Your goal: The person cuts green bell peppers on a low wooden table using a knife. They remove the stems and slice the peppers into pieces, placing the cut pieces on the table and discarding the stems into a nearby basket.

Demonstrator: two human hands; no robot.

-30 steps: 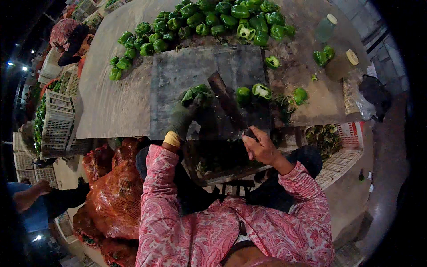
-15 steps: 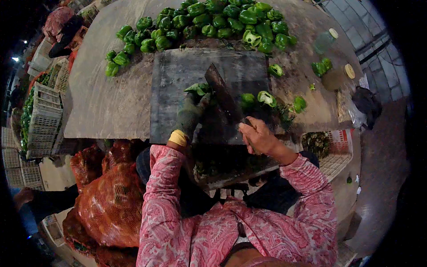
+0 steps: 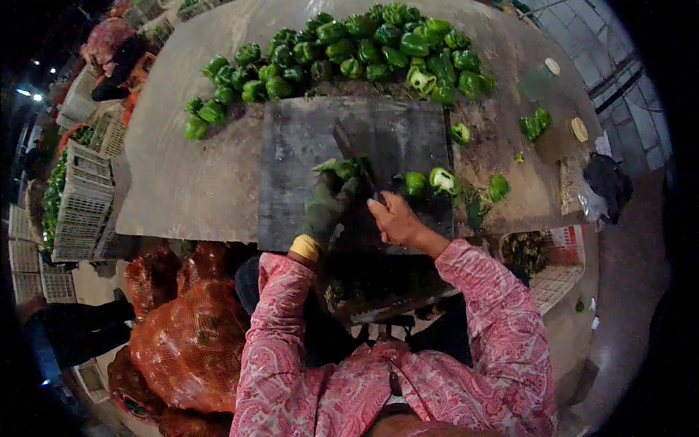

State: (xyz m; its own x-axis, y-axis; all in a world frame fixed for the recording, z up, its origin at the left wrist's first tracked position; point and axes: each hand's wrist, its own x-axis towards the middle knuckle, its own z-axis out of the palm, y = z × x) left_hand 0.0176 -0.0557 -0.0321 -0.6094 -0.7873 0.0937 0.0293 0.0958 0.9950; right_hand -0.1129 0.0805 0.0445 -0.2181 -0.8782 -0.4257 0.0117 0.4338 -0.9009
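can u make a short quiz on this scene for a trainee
1. True or false: the left hand is gloved and the right hand holds the knife.

2. Where in the picture are the red sacks: (a) left half, (b) right half, (c) both?

3. Fill the gap: the pepper pile lies beyond the dark ___.

Key: 1. True. 2. (a). 3. board.
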